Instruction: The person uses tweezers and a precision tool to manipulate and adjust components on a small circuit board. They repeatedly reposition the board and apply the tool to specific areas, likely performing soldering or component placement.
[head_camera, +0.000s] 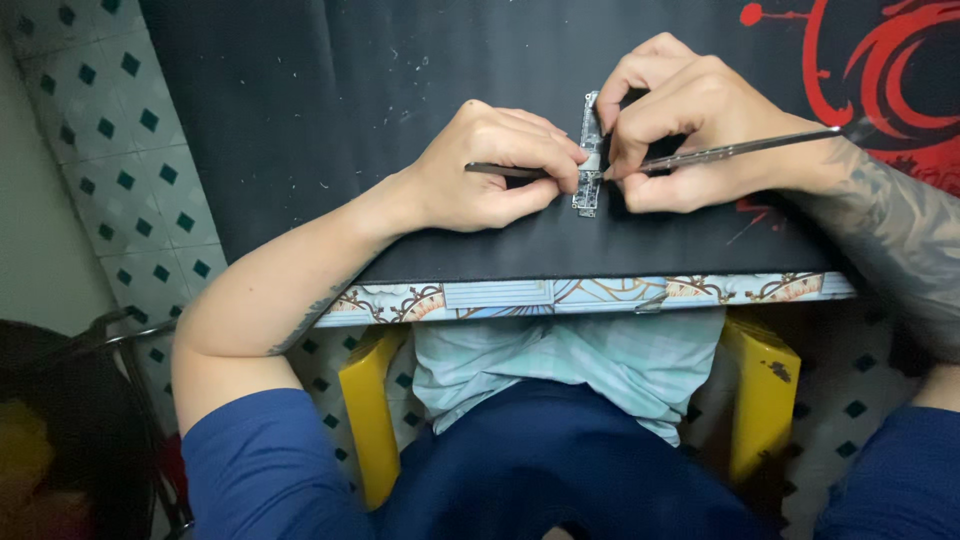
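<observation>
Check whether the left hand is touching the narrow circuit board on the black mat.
Touching. In the head view, the left hand's fingertips press against the left edge of the circuit board, with no gap visible.

Black mat (300, 110) with red swirls, yellow stool (765, 395), green-diamond white tiles (120, 140)

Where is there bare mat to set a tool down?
Bare mat lies left of the left hand, out to the mat's edge. Crowded: both hands meet at the narrow circuit board; the right hand borders the red design.
</observation>
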